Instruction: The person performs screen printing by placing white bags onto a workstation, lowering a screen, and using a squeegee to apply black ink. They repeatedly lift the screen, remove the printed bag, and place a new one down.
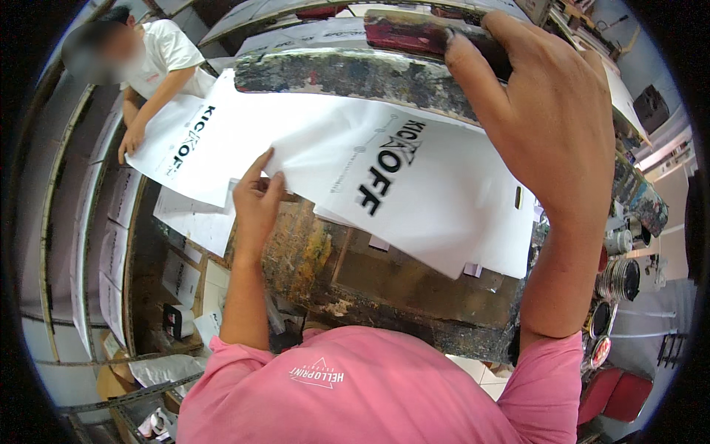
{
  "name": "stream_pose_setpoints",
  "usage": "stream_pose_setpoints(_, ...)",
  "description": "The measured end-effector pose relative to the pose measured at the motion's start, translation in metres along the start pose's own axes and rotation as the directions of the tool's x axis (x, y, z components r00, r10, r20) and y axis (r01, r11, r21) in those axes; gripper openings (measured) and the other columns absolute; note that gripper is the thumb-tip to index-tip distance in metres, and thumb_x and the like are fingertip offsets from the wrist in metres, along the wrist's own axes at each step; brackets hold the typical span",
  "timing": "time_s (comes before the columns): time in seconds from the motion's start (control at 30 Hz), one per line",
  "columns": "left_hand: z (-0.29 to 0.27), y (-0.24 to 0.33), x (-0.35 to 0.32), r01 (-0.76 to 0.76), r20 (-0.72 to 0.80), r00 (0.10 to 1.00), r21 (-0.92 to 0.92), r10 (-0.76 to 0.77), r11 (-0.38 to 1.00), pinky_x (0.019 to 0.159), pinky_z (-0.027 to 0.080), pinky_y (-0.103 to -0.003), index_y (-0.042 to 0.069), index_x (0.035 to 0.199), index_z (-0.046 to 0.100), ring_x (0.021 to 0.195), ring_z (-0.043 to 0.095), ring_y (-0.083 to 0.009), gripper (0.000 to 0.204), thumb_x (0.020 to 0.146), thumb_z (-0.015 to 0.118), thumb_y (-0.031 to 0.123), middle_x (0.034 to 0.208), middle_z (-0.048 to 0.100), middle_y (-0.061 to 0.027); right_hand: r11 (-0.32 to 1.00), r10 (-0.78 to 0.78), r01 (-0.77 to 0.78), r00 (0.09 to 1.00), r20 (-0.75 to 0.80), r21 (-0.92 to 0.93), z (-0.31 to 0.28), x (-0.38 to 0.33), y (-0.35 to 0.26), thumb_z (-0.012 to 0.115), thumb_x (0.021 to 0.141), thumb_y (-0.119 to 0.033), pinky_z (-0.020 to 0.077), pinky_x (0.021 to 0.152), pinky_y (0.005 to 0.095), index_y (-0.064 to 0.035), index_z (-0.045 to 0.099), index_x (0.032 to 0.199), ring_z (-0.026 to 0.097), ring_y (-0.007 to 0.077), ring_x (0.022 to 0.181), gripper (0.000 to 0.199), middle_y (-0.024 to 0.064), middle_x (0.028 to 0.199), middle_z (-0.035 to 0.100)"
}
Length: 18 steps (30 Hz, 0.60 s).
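Note:
My left hand [257, 200] pinches the near edge of a white sheet [285, 133] with black printing, its index finger lying on top. My right hand [551, 103], large and close to the camera, is closed around a dark red, ink-stained bar [403, 35]. Just below that bar runs a long grey frame edge [347, 76] crusted with paint. Under my right forearm lies another white printed piece [451, 200] with a dark slot near its right end, like a bag's handle hole. At the left, a co-worker's hand [133, 140] touches the far end of a printed sheet.
A paint-stained wooden table [296, 240] lies beneath the sheets. Shelves holding white printed sheets [111, 255] stand at the left, and more stretch across the back. Several paint cans [617, 280] line the right side. A dark red chair [629, 396] stands at the lower right.

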<state>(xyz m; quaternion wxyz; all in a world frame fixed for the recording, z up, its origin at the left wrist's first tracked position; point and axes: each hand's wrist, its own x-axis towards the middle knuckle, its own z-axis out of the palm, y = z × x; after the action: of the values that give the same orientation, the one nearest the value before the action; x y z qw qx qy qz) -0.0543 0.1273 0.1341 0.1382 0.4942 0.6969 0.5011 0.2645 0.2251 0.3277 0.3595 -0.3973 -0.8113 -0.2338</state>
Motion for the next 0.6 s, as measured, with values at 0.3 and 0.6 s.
stream_pose_setpoints(0.3,-0.11,-0.104,0.114,0.177,0.028,0.983,0.109,-0.181,0.978,0.067,0.058,-0.03,0.003,0.147,0.054,0.074,0.07,-0.0165,0.069,0.079,0.064,0.001,0.103,0.072,-0.0173,1.0,-0.01,0.01,1.0,0.002,-0.006,-0.001,0.0,-0.002,0.06,0.094,-0.041,0.0435,0.082,0.0446,-0.0022,0.07,0.096,0.065,0.0385,0.084,0.04,0.0181,0.089,0.07)
stream_pose_setpoints(0.6,-0.112,-0.103,0.185,-0.128,-0.097,0.969,0.592,0.228,0.796,0.106,0.046,-0.046,-0.006,0.145,0.049,0.126,0.057,-0.0458,0.077,0.089,0.078,0.039,0.135,0.058,-0.0342,0.987,0.158,-0.159,0.974,0.163,-0.005,-0.014,0.012,-0.006,0.058,0.091,-0.036,0.0468,0.075,0.0441,0.0006,0.067,0.092,0.059,0.0304,0.065,0.037,0.0146,0.068,0.062)
